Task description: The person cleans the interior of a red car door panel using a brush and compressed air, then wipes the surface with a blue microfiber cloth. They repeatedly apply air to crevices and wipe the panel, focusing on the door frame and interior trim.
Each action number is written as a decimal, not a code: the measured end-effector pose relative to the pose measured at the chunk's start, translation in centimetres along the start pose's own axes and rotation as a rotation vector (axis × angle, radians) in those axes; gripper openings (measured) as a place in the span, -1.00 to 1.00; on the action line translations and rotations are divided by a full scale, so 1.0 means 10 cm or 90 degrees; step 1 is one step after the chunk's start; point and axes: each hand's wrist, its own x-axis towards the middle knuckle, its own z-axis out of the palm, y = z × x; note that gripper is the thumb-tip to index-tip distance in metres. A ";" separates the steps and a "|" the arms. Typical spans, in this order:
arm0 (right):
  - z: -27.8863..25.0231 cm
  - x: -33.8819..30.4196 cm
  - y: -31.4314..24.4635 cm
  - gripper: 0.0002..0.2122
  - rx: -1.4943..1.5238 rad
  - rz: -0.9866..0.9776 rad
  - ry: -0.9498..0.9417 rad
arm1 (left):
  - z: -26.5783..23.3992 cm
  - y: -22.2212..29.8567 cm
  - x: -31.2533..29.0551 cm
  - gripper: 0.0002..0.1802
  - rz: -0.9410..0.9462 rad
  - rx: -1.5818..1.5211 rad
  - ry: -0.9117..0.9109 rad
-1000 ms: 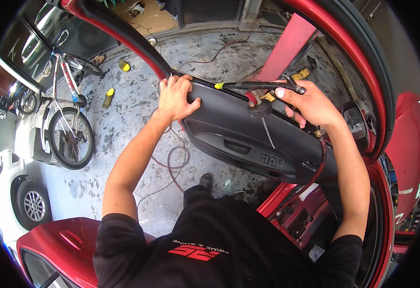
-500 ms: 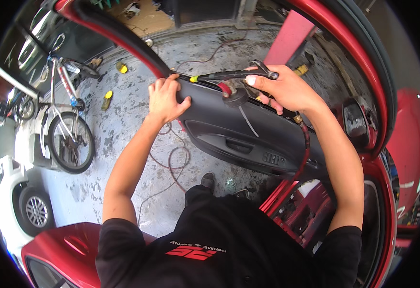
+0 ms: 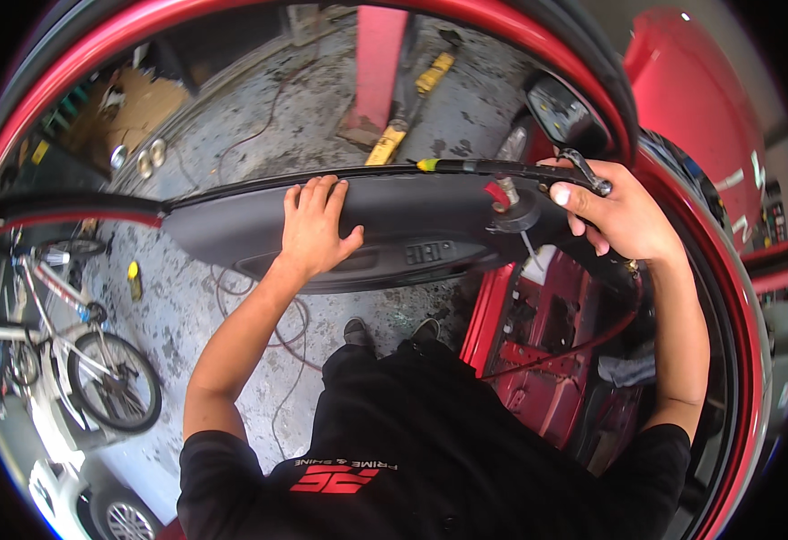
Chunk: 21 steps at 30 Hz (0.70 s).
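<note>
My left hand (image 3: 316, 229) lies with spread fingers on the top of a dark grey car door panel (image 3: 385, 207), holding nothing. In my right hand (image 3: 624, 211) is an air cleaning gun (image 3: 493, 168), its long black barrel pointing left along the door's upper edge and ending in a yellow tip. My fingers wrap the gun near its metal trigger. Beneath the barrel hang a red valve lever (image 3: 498, 194) and a round black cap (image 3: 513, 216) with a thin pale tube and no bottle. A dark red hose (image 3: 624, 315) runs down from the gun's back end.
The red door frame arches around me, with a side mirror (image 3: 567, 112) at the far right. Beyond the door stands a red post (image 3: 379, 67) with yellow lift arms (image 3: 388, 144). A bicycle (image 3: 110, 378) is at the left. Hose loops (image 3: 290, 319) lie on the floor below the door.
My view has turned right, and the door now lies level across it. Both hands have moved along the door toward the mirror, the right one carrying the air cleaning gun.
</note>
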 end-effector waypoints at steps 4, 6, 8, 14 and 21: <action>-0.37 -0.35 0.55 -0.61 -0.012 0.054 0.105 | 0.31 0.53 0.39 -0.14 0.074 -0.012 -0.066; -0.53 -0.48 0.80 -0.65 -0.037 0.083 0.155 | 0.46 0.79 0.57 -0.13 0.117 -0.012 -0.086; -0.67 -0.55 1.03 -0.68 -0.052 0.112 0.186 | 0.61 1.03 0.76 -0.13 0.152 -0.012 -0.103; -0.94 -0.56 1.67 -0.63 -0.070 0.165 0.242 | 1.01 1.65 1.17 -0.11 0.201 -0.020 -0.166; -1.09 -0.40 1.99 -0.63 -0.054 0.165 0.244 | 1.18 1.98 1.38 -0.13 0.193 -0.042 -0.178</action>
